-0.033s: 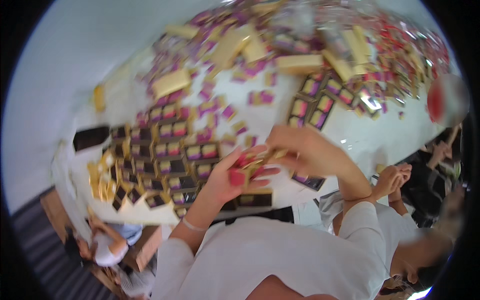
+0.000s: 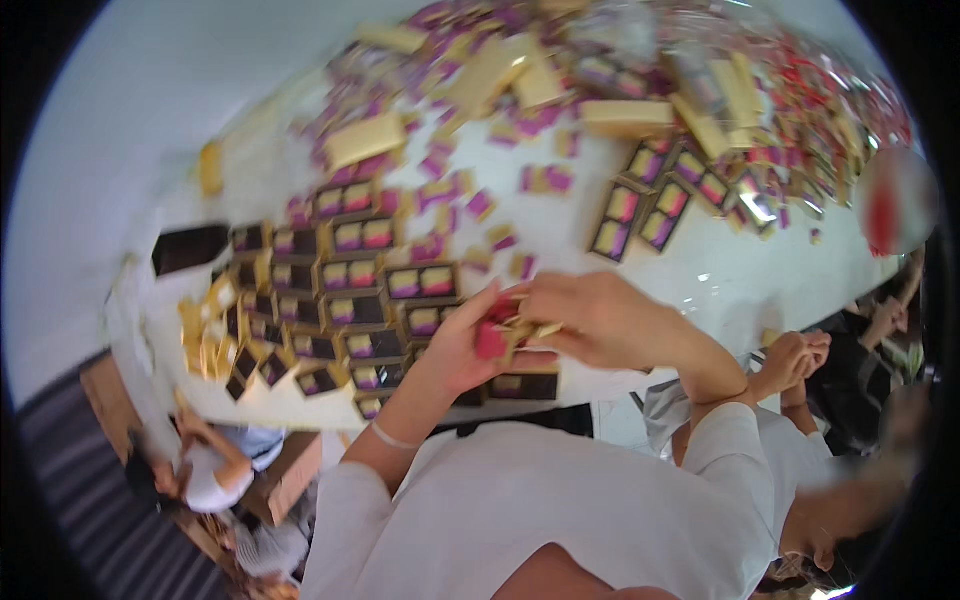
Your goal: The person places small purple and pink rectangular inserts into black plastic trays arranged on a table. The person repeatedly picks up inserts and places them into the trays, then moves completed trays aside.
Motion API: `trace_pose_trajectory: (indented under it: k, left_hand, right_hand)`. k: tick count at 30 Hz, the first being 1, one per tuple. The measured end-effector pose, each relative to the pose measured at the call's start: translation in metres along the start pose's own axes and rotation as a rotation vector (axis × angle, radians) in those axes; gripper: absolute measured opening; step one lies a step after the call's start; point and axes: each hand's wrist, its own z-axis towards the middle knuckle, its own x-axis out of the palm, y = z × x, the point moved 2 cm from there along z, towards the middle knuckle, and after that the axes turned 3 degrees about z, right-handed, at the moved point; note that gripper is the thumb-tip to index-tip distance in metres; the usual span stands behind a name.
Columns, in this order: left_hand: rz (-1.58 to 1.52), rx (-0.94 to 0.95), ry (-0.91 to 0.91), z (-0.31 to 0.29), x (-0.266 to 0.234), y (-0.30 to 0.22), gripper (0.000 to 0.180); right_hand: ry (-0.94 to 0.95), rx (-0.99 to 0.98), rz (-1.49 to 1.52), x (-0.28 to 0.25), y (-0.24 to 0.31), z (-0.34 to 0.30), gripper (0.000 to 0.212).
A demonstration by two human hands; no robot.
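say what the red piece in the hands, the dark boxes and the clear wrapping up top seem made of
Red piece: perhaps paper or foil, smooth-looking; blur leaves it open. Dark boxes: probably matte card, with straight walls and gold rims. Clear wrapping: likely glossy plastic film, see-through with pale glints.

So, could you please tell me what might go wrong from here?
The left hand holds several small red and gold pieces, so one might slip out. One box lies near the edge of the table, so an arm could nudge it off. The left forearm passes close to the rows of boxes and might shift some.
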Motion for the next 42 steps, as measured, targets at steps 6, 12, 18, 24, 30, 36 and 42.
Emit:
trace_pose_trajectory:
  k: [6, 12, 18, 24, 30, 36, 42]
  left_hand:
    - [-0.055, -0.015, -0.104, -0.081, -0.080, 0.011, 0.037]
    - [0.164, -0.031, 0.037, -0.139, -0.148, -0.003, 0.038]
    - [0.676, 0.001, -0.004, -0.154, -0.175, -0.019, 0.036]
    - [0.985, -0.003, -0.111, -0.167, -0.204, 0.004, 0.027]
    - [0.971, 0.159, -0.045, -0.175, -0.239, 0.055, 0.024]
    - [1.181, -0.005, 0.006, -0.187, -0.247, 0.081, 0.022]
    - [1.146, -0.065, -0.066, -0.176, -0.241, 0.092, 0.023]
  right_hand:
    - [0.079, 0.072, 0.031, 0.130, 0.035, 0.034, 0.039]
    - [-0.165, 0.099, 0.661, 0.202, 0.018, 0.041, 0.039]
    - [-0.227, 0.239, 0.722, 0.252, 0.021, 0.033, 0.052]
    - [-0.393, 0.234, 0.480, 0.315, 0.022, -0.002, 0.060]
    - [-0.668, -0.069, -0.310, 0.376, 0.031, -0.034, 0.052]
    - [-0.388, 0.085, 0.193, 0.384, 0.038, -0.070, 0.045]
    - [-0.454, 0.121, -0.086, 0.376, 0.051, -0.080, 0.040]
